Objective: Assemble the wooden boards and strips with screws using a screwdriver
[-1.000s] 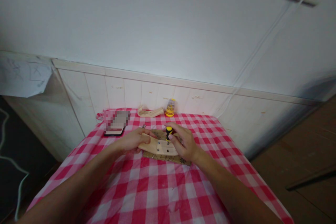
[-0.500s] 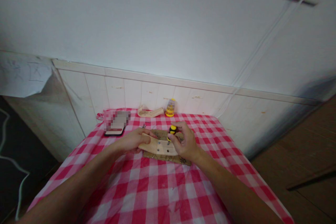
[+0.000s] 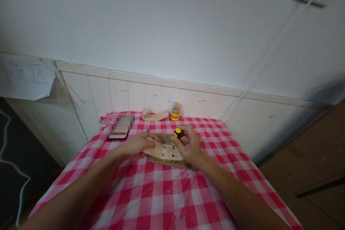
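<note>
A pale, curved wooden piece (image 3: 168, 152) with several screws in its face lies over a flat piece of brown cardboard (image 3: 172, 164). My left hand (image 3: 138, 143) is closed around its left end. In my right hand (image 3: 191, 145) is a short yellow-and-black screwdriver (image 3: 178, 133), held upright between thumb and fingers. Its lower end meets the upper right screw (image 3: 173, 147) in the wood, though my thumb partly hides the tip. The right end of the wooden piece is covered by my right hand.
A second curved wooden piece (image 3: 155, 116) and a clear container with a yellow cap and base (image 3: 175, 111) stand at the back by the wall. A phone (image 3: 118, 136) rests at the left. A red-and-white checked cloth (image 3: 159, 197) covers the table.
The view has shifted very slightly. Both hands keep their places, with the screwdriver still over the same screw and only small finger movement visible.
</note>
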The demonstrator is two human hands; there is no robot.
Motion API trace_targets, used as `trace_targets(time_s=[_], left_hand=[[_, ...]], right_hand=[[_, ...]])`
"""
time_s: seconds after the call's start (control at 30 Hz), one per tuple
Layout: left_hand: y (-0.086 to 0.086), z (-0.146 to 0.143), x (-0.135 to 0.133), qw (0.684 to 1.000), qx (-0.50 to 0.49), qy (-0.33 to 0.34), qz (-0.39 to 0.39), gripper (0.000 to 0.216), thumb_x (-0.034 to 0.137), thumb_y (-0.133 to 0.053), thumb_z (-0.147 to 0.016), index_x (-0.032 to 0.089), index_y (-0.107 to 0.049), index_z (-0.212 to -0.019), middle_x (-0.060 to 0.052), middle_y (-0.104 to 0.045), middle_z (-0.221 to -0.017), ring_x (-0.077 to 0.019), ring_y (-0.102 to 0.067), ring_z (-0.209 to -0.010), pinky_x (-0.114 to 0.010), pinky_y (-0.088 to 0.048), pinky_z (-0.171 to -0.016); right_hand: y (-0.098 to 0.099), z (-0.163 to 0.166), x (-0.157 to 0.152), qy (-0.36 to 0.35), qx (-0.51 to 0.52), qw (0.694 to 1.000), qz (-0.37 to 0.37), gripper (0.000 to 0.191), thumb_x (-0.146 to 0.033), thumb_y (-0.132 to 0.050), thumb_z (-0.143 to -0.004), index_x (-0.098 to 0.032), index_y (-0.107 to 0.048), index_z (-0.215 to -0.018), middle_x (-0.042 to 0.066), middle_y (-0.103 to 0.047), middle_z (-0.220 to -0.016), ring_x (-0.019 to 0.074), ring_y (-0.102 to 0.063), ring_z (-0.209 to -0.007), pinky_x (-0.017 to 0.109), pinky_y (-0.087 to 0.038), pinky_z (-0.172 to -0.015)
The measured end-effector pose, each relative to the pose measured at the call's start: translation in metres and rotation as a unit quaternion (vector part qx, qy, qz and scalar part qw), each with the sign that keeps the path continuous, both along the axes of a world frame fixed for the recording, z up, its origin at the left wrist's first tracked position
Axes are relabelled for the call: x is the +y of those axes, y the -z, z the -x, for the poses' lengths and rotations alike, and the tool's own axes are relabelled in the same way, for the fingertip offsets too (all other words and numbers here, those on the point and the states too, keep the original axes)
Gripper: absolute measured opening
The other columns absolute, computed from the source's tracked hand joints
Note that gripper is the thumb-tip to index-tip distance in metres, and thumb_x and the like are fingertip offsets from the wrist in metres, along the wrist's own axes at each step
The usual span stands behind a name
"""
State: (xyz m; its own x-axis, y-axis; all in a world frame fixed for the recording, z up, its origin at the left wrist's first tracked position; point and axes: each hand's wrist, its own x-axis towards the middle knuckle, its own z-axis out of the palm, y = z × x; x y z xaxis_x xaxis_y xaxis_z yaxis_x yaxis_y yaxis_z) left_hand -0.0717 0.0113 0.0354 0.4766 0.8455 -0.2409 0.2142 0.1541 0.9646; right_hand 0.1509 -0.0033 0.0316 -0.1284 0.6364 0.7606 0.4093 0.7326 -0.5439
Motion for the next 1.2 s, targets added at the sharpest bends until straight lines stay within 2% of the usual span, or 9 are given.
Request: trace_targets(time_s=[0.13,0.3,0.53,1.03,1.2], left_hand=[[0.001,0.0,0.0,1.0,-0.009,0.009,-0.01,0.047,0.031,-0.056,-0.058,0.01,-0.066,-0.099,0.005,-0.052,-0.054,-0.0063,-0.032,-0.035,-0.021,-0.018,-0.033],[-0.002,-0.002,-0.001,1.0,-0.014,0.005,-0.007,0.042,0.031,-0.056,-0.058,0.011,-0.067,-0.093,0.005,-0.052,-0.053,-0.0059,-0.031,-0.035,-0.02,-0.018,-0.033],[-0.004,-0.002,-0.002,1.0,-0.013,0.0,0.002,0.038,0.028,-0.055,-0.058,0.014,-0.066,-0.091,0.007,-0.049,-0.051,-0.0059,-0.03,-0.035,-0.02,-0.017,-0.034],[-0.003,-0.003,-0.001,1.0,-0.02,0.007,-0.013,0.039,0.028,-0.055,-0.058,0.013,-0.068,-0.091,0.005,-0.051,-0.053,-0.0063,-0.032,-0.036,-0.02,-0.019,-0.034],[0.008,0.0,0.005,1.0,-0.02,0.01,-0.004,0.042,0.026,-0.055,-0.059,0.013,-0.068,-0.097,0.004,-0.054,-0.056,-0.0068,-0.034,-0.036,-0.02,-0.018,-0.034]], right_hand=[[-0.001,0.008,-0.001,-0.057,0.066,0.994,0.071,0.033,-0.026,-0.07,-0.087,-0.029,-0.059,-0.118,0.003,-0.07,-0.097,0.0188,-0.073,-0.084,0.031,-0.061,-0.071],[0.001,0.011,0.001,-0.088,0.074,0.984,0.135,0.04,-0.029,-0.074,-0.084,-0.03,-0.062,-0.123,0.003,-0.074,-0.102,0.0198,-0.075,-0.09,0.032,-0.063,-0.077],[0.005,0.008,0.005,-0.083,0.05,0.986,0.138,0.042,-0.03,-0.074,-0.086,-0.032,-0.064,-0.126,0.003,-0.076,-0.107,0.0212,-0.075,-0.097,0.034,-0.062,-0.082],[-0.002,0.007,0.001,-0.073,-0.003,0.986,0.15,0.044,-0.031,-0.067,-0.091,-0.033,-0.061,-0.134,0.002,-0.078,-0.103,0.0193,-0.075,-0.09,0.032,-0.061,-0.078],[-0.001,0.005,0.001,-0.061,-0.023,0.985,0.159,0.045,-0.032,-0.064,-0.092,-0.036,-0.059,-0.137,0.002,-0.078,-0.104,0.0204,-0.076,-0.091,0.033,-0.062,-0.077]])
